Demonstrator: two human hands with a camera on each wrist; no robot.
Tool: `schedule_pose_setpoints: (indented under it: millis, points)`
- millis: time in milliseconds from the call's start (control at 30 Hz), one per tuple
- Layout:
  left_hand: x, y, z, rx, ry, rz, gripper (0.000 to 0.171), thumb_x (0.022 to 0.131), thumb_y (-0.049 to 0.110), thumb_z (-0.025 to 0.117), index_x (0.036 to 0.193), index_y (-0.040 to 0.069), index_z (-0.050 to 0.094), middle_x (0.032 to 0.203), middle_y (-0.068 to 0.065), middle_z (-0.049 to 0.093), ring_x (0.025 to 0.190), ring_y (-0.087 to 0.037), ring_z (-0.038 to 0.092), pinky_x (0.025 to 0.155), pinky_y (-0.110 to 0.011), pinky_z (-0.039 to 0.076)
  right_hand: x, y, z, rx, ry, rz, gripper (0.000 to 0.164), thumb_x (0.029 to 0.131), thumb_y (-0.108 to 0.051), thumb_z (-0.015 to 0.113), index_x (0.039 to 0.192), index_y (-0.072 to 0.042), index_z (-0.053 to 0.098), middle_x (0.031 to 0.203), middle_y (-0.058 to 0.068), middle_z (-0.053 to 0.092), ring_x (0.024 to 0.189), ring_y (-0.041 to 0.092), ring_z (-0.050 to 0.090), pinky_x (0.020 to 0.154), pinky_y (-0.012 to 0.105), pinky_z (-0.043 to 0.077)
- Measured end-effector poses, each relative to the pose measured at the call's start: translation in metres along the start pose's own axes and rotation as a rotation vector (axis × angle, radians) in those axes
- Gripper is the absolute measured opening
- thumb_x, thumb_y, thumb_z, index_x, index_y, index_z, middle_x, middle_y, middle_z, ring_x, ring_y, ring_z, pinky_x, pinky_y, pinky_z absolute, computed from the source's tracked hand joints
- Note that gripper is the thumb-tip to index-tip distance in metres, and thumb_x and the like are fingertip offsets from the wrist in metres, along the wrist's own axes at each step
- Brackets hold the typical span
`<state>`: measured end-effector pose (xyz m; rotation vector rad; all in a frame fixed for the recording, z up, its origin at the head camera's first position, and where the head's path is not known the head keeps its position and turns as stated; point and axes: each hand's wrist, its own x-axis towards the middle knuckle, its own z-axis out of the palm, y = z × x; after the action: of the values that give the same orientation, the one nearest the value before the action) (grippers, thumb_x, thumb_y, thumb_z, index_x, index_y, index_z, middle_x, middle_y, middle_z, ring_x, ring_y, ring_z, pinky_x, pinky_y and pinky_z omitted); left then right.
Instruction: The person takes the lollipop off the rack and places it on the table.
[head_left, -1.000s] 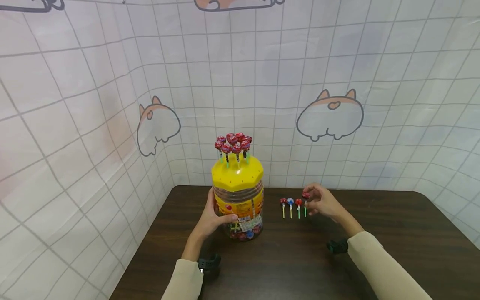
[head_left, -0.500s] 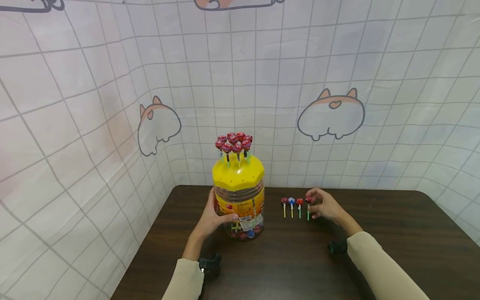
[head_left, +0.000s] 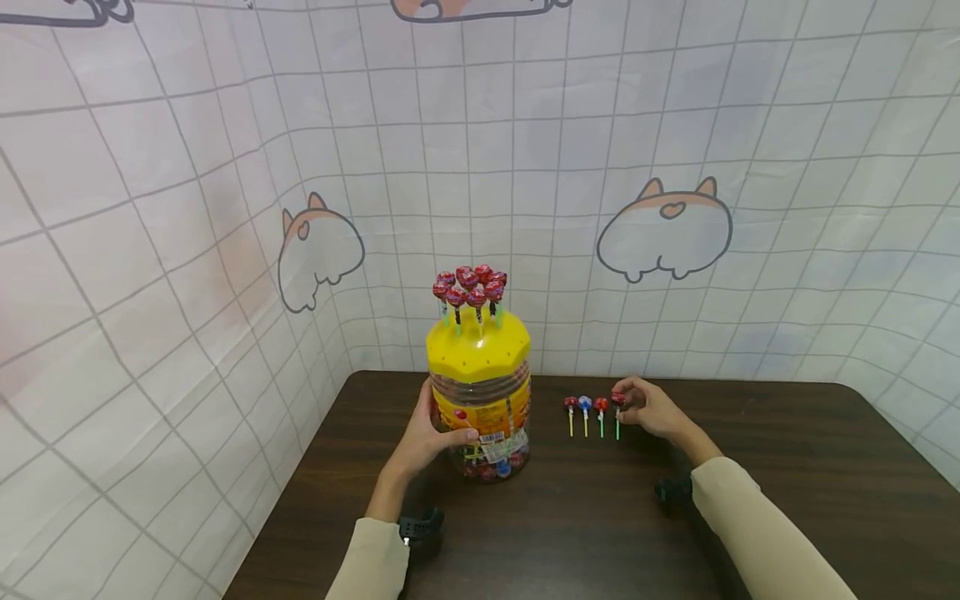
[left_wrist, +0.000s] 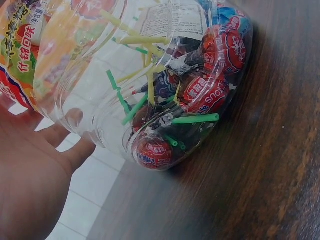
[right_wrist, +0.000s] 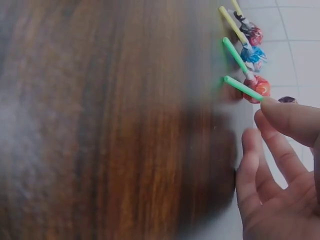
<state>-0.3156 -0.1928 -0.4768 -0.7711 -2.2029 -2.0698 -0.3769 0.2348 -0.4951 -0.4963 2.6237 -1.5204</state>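
Note:
A clear plastic lollipop jar (head_left: 480, 417) with a yellow lid (head_left: 472, 358) stands upright on the table. Its left side is gripped by my left hand (head_left: 418, 437), thumb across the front label; the other fingers are mostly hidden behind it. Several red-wrapped lollipops (head_left: 476, 297) stand in the lid, heads up. Loose lollipops show through the jar's bottom in the left wrist view. Right of the jar, my right hand (head_left: 654, 412) pinches a dark red lollipop with a green stick (right_wrist: 242, 88). It is at the right end of a row with a red lollipop (head_left: 602, 405), a blue one (head_left: 585, 403) and a dark red one (head_left: 571, 403).
The dark wooden table (head_left: 540, 533) has its back edge close behind the jar and the row. A white grid-patterned curtain (head_left: 540, 208) with cartoon animals hangs behind and to the left. Black straps (head_left: 672, 492) sit at both wrists.
The right hand has brought the green-stick lollipop slightly rightward and down, in line with the row's other lollipops. The left hand and the jar stay in place.

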Motion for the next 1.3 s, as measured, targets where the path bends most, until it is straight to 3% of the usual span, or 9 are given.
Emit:
schedule_pose_setpoints:
  millis: [233,500,900,1300]
  points:
    - [-0.0010,0.0002,-0.0003,-0.012,0.000,-0.001,0.099,0.085,0.017,0.084,0.158,0.032,0.018,0.150,-0.005,0.043,0.136,-0.024,0.051,0.115,-0.047,0.046,0.0017,0.0014,-0.0021,-0.096,-0.008,-0.030,0.043,0.087,0.002,0.074,0.125,0.006,0.055,0.106,0.026,0.062,0.082,0.021,0.053,0.064,0.032,0.045]
    - [-0.0014,0.0006,-0.0003,-0.008,0.002,-0.005,0.100,0.085,0.019,0.085,0.158,0.032,0.018,0.152,-0.005,0.042,0.137,-0.026,0.049,0.117,-0.052,0.043,0.0015,0.0036,-0.0045,-0.113,-0.028,-0.016,0.041,0.088,0.000,0.074,0.124,0.005,0.055,0.103,0.024,0.062,0.082,0.020,0.053,0.065,0.031,0.044]
    - [-0.0004,-0.0031,-0.0011,-0.007,-0.007,0.012,0.098,0.085,0.019,0.084,0.158,0.031,0.019,0.150,-0.006,0.044,0.136,-0.025,0.051,0.115,-0.049,0.046,0.0026,0.0060,-0.0041,-0.156,-0.011,0.007,0.036,0.085,0.000,0.077,0.116,0.003,0.061,0.109,0.023,0.063,0.088,0.023,0.054,0.071,0.034,0.043]
    - [-0.0008,-0.0009,-0.0003,-0.004,0.001,0.004,0.099,0.085,0.019,0.084,0.158,0.032,0.018,0.150,-0.005,0.044,0.135,-0.024,0.052,0.115,-0.048,0.045,0.0049,0.0064,-0.0034,-0.185,0.005,0.025,0.034,0.086,-0.004,0.077,0.117,0.002,0.064,0.114,0.022,0.064,0.105,0.032,0.058,0.082,0.036,0.045]
